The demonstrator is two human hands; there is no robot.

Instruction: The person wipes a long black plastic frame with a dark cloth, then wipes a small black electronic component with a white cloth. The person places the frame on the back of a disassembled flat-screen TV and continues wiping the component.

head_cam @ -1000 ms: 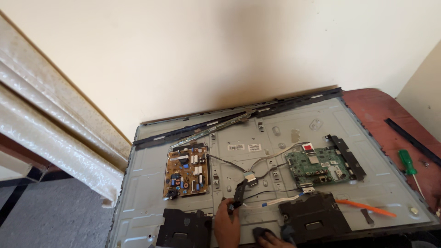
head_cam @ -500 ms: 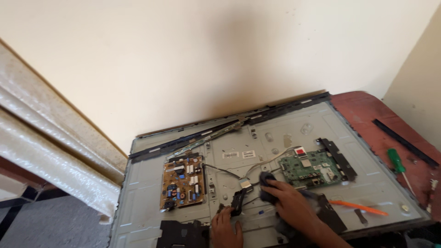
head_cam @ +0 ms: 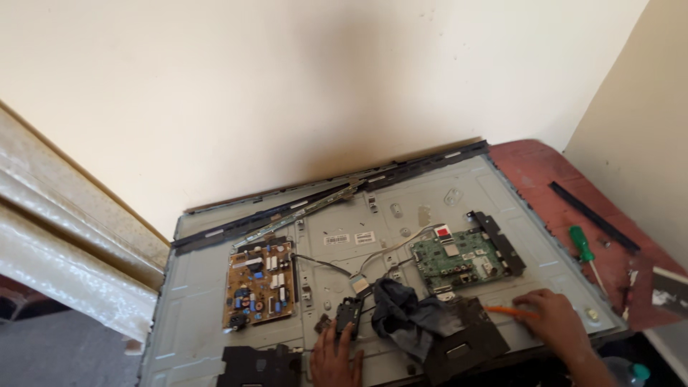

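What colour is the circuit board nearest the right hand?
Green; the circuit board shows best in the head view, beyond the right hand.

1. Soft, even daylight fills the scene; nothing is blown out, and the cream wall (head_cam: 301,86) reads bright.
2. A broad, faint shadow darkens the middle of the wall, fading toward its lit left and right sides.
3. The grey metal back panel (head_cam: 201,315) shows a dull sheen without hard glare.
4. Shadows under the left hand (head_cam: 335,358) and right hand (head_cam: 552,319) are short and diffuse.
5. The picture is slightly soft throughout; fine parts on the green circuit board (head_cam: 459,261) smear together.
6. The bottom left corner falls dim, and the straight panel edges bow slightly toward the frame borders.
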